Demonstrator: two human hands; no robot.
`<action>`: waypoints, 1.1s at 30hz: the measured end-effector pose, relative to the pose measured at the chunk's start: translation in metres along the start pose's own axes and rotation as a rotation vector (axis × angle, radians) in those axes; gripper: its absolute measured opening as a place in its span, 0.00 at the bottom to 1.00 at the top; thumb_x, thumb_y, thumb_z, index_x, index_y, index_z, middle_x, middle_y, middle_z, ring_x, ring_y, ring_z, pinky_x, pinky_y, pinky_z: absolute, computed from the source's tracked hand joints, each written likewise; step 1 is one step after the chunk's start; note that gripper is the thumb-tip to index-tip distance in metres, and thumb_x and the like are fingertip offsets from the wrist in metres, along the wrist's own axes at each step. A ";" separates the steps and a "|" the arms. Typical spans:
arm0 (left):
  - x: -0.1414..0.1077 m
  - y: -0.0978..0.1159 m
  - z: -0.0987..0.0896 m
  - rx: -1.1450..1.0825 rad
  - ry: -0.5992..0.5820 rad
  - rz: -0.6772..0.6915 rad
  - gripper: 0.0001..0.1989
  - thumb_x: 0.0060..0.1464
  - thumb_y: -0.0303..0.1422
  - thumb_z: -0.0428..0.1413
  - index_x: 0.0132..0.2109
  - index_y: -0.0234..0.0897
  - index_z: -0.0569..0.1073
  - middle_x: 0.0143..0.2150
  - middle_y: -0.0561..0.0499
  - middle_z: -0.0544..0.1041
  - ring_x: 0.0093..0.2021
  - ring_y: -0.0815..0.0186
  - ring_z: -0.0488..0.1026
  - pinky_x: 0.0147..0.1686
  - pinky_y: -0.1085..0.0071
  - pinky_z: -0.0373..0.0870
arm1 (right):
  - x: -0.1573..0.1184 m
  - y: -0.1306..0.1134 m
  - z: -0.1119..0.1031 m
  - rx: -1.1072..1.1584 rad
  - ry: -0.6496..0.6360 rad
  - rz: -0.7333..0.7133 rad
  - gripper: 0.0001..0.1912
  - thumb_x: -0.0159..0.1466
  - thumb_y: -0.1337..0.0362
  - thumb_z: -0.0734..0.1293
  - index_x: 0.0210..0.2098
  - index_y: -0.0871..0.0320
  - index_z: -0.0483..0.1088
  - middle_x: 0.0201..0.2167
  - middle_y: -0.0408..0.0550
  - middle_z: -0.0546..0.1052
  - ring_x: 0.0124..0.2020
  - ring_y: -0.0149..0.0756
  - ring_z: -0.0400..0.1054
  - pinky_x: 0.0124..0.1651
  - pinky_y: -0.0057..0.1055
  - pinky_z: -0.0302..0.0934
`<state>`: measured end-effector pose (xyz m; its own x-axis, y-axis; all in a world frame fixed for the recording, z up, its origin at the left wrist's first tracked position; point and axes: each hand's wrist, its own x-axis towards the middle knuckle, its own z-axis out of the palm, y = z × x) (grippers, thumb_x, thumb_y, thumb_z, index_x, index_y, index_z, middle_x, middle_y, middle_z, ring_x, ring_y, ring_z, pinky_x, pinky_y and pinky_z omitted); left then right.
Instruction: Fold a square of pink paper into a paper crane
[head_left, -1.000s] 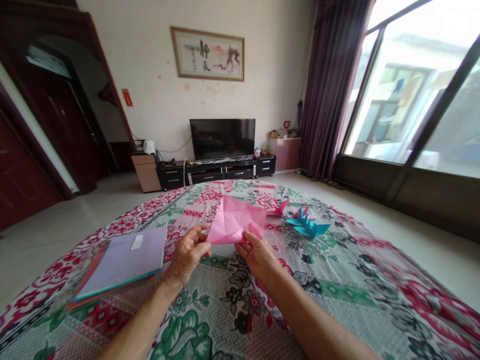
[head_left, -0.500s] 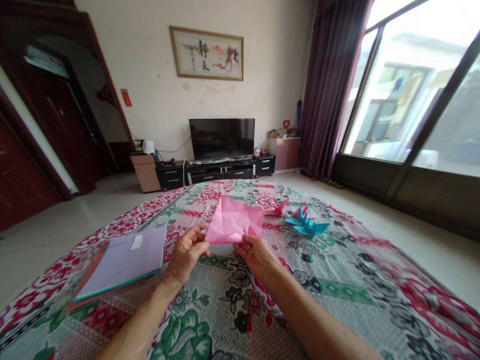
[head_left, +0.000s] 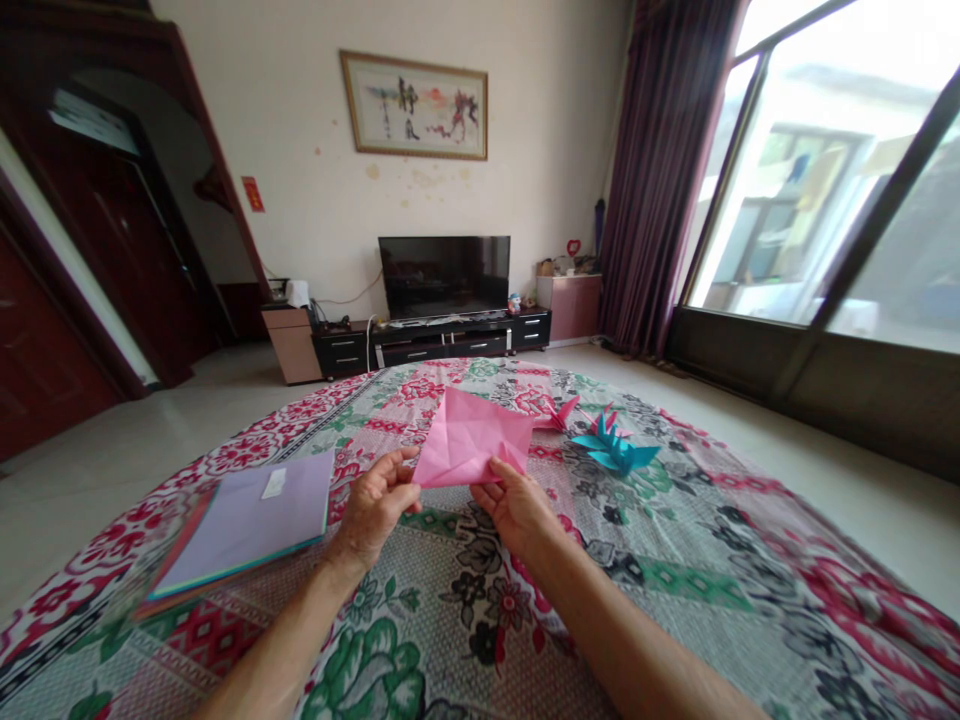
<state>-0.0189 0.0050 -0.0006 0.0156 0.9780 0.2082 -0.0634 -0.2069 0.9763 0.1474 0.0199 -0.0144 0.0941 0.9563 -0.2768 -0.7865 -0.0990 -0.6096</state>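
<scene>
A creased pink paper [head_left: 474, 440] is held up above the patterned tablecloth [head_left: 450, 620]. My left hand [head_left: 375, 505] pinches its lower left corner between thumb and fingers. At the lower right edge, my right hand [head_left: 517, 505] grips the paper, thumb on the near face and fingers behind. Right of the paper lie blue folded paper shapes [head_left: 619, 452] and a pink folded paper shape [head_left: 561, 412], with more pink paper behind the blue ones.
On the left of the table lies a stack of coloured paper [head_left: 247, 520], lilac on top with a white label [head_left: 274, 484]. Beyond the table are a television [head_left: 445, 277] on a black cabinet [head_left: 345, 355] and a purple curtain [head_left: 652, 180].
The pink paper has shifted slightly to the right, and my right hand has moved a little right with it. Both hands keep their hold.
</scene>
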 end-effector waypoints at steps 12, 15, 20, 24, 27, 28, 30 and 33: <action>0.002 -0.002 -0.001 -0.003 0.009 -0.013 0.22 0.40 0.28 0.55 0.47 0.33 0.66 0.25 0.57 0.71 0.20 0.74 0.65 0.24 0.77 0.61 | 0.006 -0.025 -0.012 -0.308 -0.041 -0.176 0.14 0.42 0.68 0.71 0.29 0.60 0.68 0.23 0.40 0.73 0.21 0.25 0.65 0.23 0.21 0.61; 0.002 -0.003 -0.001 0.002 0.006 -0.016 0.22 0.40 0.28 0.55 0.47 0.33 0.66 0.25 0.57 0.71 0.21 0.74 0.65 0.24 0.76 0.61 | 0.011 -0.029 -0.018 -0.447 -0.068 -0.231 0.15 0.43 0.65 0.71 0.31 0.61 0.69 0.24 0.41 0.73 0.20 0.25 0.64 0.22 0.21 0.59; 0.002 -0.003 -0.001 0.009 0.005 -0.016 0.22 0.40 0.28 0.55 0.47 0.33 0.66 0.25 0.57 0.70 0.21 0.74 0.65 0.24 0.76 0.61 | 0.015 -0.030 -0.021 -0.532 -0.093 -0.263 0.17 0.44 0.62 0.71 0.33 0.61 0.70 0.27 0.42 0.73 0.20 0.25 0.63 0.21 0.21 0.57; 0.002 -0.002 -0.001 0.016 0.007 -0.018 0.23 0.40 0.28 0.55 0.47 0.32 0.66 0.24 0.58 0.70 0.21 0.74 0.65 0.24 0.76 0.61 | 0.014 -0.030 -0.022 -0.566 -0.098 -0.296 0.18 0.44 0.60 0.71 0.34 0.61 0.70 0.27 0.43 0.73 0.20 0.25 0.62 0.21 0.22 0.57; 0.001 -0.002 0.000 0.030 -0.002 -0.019 0.23 0.40 0.28 0.55 0.47 0.32 0.65 0.23 0.58 0.69 0.20 0.74 0.65 0.24 0.76 0.61 | 0.013 -0.030 -0.021 -0.613 -0.079 -0.324 0.19 0.44 0.59 0.71 0.34 0.61 0.70 0.25 0.42 0.73 0.19 0.26 0.61 0.20 0.22 0.56; 0.001 -0.002 0.000 0.037 -0.005 -0.020 0.23 0.40 0.28 0.55 0.47 0.32 0.66 0.23 0.58 0.69 0.20 0.74 0.65 0.24 0.76 0.61 | 0.013 -0.031 -0.021 -0.629 -0.071 -0.333 0.19 0.44 0.59 0.71 0.34 0.61 0.70 0.25 0.42 0.73 0.19 0.26 0.61 0.20 0.23 0.56; 0.001 -0.002 0.000 0.047 -0.007 -0.028 0.23 0.40 0.29 0.55 0.47 0.32 0.66 0.23 0.59 0.69 0.20 0.74 0.65 0.24 0.77 0.61 | 0.012 -0.031 -0.021 -0.657 -0.059 -0.345 0.19 0.44 0.58 0.70 0.34 0.61 0.70 0.24 0.42 0.73 0.18 0.25 0.60 0.20 0.23 0.55; 0.001 -0.002 0.001 0.056 -0.003 -0.041 0.23 0.39 0.29 0.54 0.47 0.32 0.66 0.23 0.58 0.69 0.20 0.74 0.65 0.24 0.77 0.61 | 0.013 -0.031 -0.022 -0.688 -0.055 -0.361 0.19 0.45 0.58 0.70 0.35 0.62 0.70 0.24 0.43 0.73 0.17 0.25 0.59 0.19 0.23 0.55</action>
<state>-0.0181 0.0067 -0.0020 0.0201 0.9856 0.1681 -0.0063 -0.1680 0.9858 0.1859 0.0295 -0.0155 0.2274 0.9724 0.0526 -0.1561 0.0897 -0.9837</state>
